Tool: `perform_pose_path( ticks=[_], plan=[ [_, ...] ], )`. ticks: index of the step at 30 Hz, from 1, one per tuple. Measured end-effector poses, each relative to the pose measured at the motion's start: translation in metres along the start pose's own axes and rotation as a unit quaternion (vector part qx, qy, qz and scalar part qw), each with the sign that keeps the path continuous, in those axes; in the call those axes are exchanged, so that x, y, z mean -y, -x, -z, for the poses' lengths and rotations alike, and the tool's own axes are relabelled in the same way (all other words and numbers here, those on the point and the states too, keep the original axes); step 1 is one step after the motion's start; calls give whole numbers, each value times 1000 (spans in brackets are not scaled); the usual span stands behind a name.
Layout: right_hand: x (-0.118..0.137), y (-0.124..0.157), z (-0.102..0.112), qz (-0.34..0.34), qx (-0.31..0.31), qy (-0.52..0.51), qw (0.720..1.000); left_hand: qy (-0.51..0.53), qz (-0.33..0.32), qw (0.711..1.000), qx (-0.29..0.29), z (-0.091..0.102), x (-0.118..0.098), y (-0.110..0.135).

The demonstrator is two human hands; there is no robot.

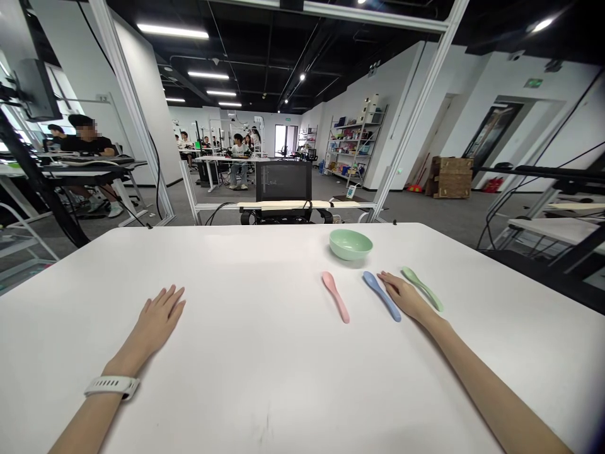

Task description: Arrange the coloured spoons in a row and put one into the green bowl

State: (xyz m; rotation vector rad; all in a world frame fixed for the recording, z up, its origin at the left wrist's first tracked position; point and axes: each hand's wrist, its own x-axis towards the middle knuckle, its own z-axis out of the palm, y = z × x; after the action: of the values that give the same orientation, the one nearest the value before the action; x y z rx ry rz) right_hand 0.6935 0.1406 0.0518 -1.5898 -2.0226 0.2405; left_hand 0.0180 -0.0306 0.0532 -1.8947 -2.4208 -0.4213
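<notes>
Wristband (112, 386) circled the left wrist, and the left hand (161, 315) lay flat on the white table (94, 271), fingers loosely open, gripping nothing. The right hand (401, 296) rested open and empty between the blue spoon (382, 296) and the green spoon (422, 289), its fingertips just beside the blue spoon's head. The pink spoon (336, 296) lay left of the blue one, well clear of both hands. Beyond the spoons sat a pale green bowl (350, 244). Past the table stood a monitor (283, 181), and shelves (354, 148) lined the far wall
</notes>
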Motion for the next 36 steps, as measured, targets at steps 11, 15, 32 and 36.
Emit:
perform_pose_path(
  ticks=[11,15,32,36],
  plan=[
    [16,1,14,-17,-34,35,999,9,10,1000,19,0,-2,1],
    [36,4,23,-65,-30,57,996,5,11,1000,17,0,-1,1],
    [67,-30,46,-22,-42,40,998,-2,3,1000,4,-1,0,1],
    [84,-87,60,-1,-39,76,996,0,7,1000,11,-2,1,0]
  ],
)
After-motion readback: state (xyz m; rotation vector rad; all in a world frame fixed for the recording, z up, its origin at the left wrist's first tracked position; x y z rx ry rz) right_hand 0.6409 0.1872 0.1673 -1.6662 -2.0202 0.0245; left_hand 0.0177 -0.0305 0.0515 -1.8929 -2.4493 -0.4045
